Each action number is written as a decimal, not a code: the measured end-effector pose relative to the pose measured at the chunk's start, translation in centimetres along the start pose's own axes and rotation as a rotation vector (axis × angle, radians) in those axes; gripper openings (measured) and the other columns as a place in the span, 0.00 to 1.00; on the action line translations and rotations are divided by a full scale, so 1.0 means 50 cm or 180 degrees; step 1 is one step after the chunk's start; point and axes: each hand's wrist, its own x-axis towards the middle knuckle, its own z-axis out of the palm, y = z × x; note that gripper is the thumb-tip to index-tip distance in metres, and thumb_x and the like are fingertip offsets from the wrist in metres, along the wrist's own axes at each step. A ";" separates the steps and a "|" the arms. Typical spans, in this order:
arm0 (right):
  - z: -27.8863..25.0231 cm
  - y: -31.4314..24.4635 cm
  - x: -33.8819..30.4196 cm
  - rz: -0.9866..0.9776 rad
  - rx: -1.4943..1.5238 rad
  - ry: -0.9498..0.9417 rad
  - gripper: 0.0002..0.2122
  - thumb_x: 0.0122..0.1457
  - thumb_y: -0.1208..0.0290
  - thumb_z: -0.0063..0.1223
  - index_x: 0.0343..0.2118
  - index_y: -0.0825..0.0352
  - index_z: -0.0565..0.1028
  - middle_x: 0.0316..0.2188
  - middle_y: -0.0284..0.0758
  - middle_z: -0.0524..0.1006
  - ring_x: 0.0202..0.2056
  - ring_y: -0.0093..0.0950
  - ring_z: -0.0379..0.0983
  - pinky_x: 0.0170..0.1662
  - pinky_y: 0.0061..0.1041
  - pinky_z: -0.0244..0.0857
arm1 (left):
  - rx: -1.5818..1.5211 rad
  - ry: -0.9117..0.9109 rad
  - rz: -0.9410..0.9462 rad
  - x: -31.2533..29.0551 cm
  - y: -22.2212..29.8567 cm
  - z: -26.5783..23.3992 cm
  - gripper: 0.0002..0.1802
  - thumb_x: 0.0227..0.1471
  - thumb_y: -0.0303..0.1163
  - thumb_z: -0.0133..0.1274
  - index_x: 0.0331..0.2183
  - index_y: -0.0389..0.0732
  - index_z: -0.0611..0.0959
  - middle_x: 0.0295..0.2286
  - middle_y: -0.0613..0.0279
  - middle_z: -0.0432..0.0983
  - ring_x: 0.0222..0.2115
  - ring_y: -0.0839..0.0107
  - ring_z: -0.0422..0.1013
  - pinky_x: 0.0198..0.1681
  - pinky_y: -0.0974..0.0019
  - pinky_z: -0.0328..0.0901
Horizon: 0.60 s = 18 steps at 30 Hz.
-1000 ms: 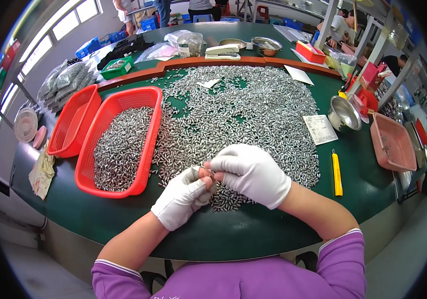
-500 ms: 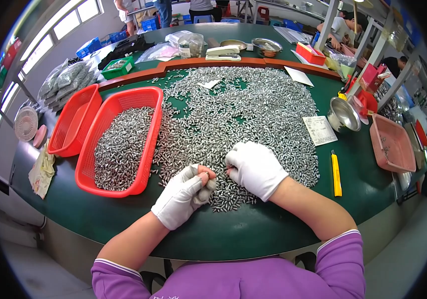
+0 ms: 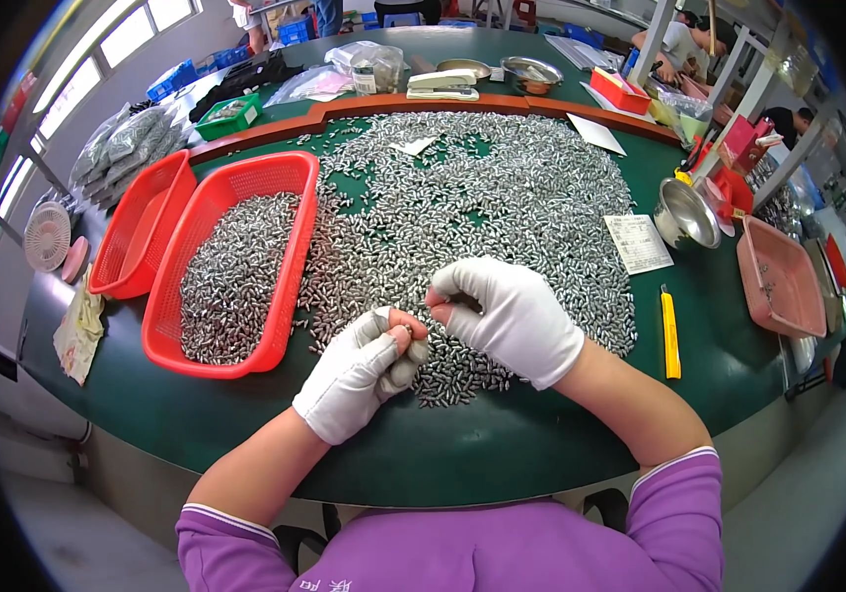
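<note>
A wide spread of small silvery metal pieces, rounded and bullet-like, covers the middle of the green table. My left hand, in a white glove with bare thumb and forefinger tips, is closed in a pinch at the near edge of the spread. Whatever lies between its fingertips is too small to make out. Just to its right, my right hand, gloved likewise, hovers over the pieces with thumb and forefinger curled close together. Any piece in that pinch cannot be made out. The hands are slightly apart.
A red plastic basket full of such pieces stands at left, beside another red basket. At right lie a yellow cutter knife, a printed slip, a metal bowl and a pink tub. A brown wooden rail borders the far side.
My right hand has lifted from the pieces and shifted toward my left hand, its thumb and forefinger now showing. My left hand keeps its pinch, almost in place. The view has shifted slightly.
</note>
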 end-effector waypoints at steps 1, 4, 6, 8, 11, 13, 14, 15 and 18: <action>0.001 0.002 -0.001 -0.0155 0.0042 0.0031 0.04 0.54 0.76 0.57 0.33 0.67 0.77 0.29 0.40 0.78 0.30 0.33 0.77 0.34 0.27 0.70 | -0.0005 -0.0047 0.0013 0.000 0.000 0.000 0.09 0.60 0.37 0.51 0.39 0.43 0.75 0.29 0.71 0.72 0.24 0.84 0.63 0.28 0.81 0.59; 0.004 0.002 0.001 -0.0167 0.0154 0.0103 0.05 0.52 0.78 0.59 0.33 0.68 0.77 0.29 0.39 0.78 0.30 0.33 0.77 0.34 0.27 0.71 | 0.0013 -0.0037 0.0026 0.001 -0.002 -0.001 0.10 0.59 0.37 0.52 0.39 0.43 0.75 0.29 0.71 0.72 0.24 0.84 0.62 0.28 0.81 0.59; 0.008 0.005 -0.001 -0.0130 0.0223 0.0112 0.06 0.51 0.78 0.59 0.33 0.67 0.78 0.28 0.39 0.78 0.30 0.33 0.77 0.35 0.27 0.71 | 0.0021 -0.0053 0.0023 0.000 -0.003 -0.004 0.11 0.59 0.37 0.52 0.40 0.43 0.75 0.30 0.71 0.72 0.24 0.84 0.63 0.29 0.81 0.59; 0.007 0.004 -0.001 -0.0092 0.0291 0.0119 0.07 0.50 0.78 0.60 0.34 0.67 0.78 0.28 0.38 0.78 0.30 0.32 0.77 0.35 0.27 0.71 | 0.0028 -0.0070 0.0019 -0.001 -0.002 -0.003 0.12 0.58 0.37 0.53 0.41 0.43 0.74 0.31 0.71 0.71 0.25 0.84 0.63 0.30 0.80 0.59; 0.003 0.000 0.001 -0.0382 0.0223 -0.0089 0.08 0.48 0.78 0.62 0.33 0.65 0.79 0.28 0.37 0.77 0.30 0.32 0.76 0.35 0.26 0.70 | -0.0221 -0.0316 0.0053 -0.003 0.000 0.000 0.16 0.56 0.37 0.55 0.43 0.44 0.72 0.33 0.70 0.71 0.27 0.83 0.63 0.31 0.80 0.59; 0.007 0.005 0.001 -0.0884 -0.0113 -0.0030 0.08 0.46 0.78 0.63 0.31 0.64 0.80 0.29 0.35 0.77 0.31 0.32 0.75 0.35 0.27 0.70 | -0.0257 -0.0498 -0.0078 0.000 -0.003 -0.005 0.19 0.54 0.36 0.58 0.45 0.44 0.71 0.34 0.69 0.71 0.28 0.82 0.62 0.31 0.79 0.58; 0.011 0.005 -0.001 -0.0795 -0.0043 -0.0069 0.07 0.45 0.77 0.63 0.30 0.64 0.80 0.29 0.34 0.77 0.31 0.33 0.74 0.35 0.28 0.70 | -0.0259 -0.0495 -0.0077 0.000 -0.004 -0.005 0.19 0.54 0.36 0.58 0.45 0.44 0.71 0.34 0.69 0.71 0.28 0.82 0.62 0.31 0.79 0.58; 0.014 0.005 -0.001 -0.0796 -0.0041 -0.0072 0.07 0.45 0.77 0.63 0.30 0.64 0.80 0.29 0.34 0.77 0.31 0.33 0.74 0.35 0.28 0.70 | -0.0128 -0.0284 -0.0105 0.001 -0.007 -0.002 0.18 0.54 0.35 0.58 0.44 0.44 0.71 0.33 0.69 0.71 0.27 0.82 0.61 0.30 0.79 0.58; 0.018 0.006 -0.001 -0.0865 -0.0095 -0.0176 0.07 0.47 0.76 0.61 0.31 0.64 0.80 0.30 0.34 0.77 0.32 0.34 0.75 0.35 0.29 0.70 | -0.0024 -0.0122 -0.0098 0.001 -0.006 -0.005 0.17 0.54 0.34 0.58 0.43 0.43 0.72 0.32 0.69 0.71 0.26 0.82 0.61 0.29 0.79 0.57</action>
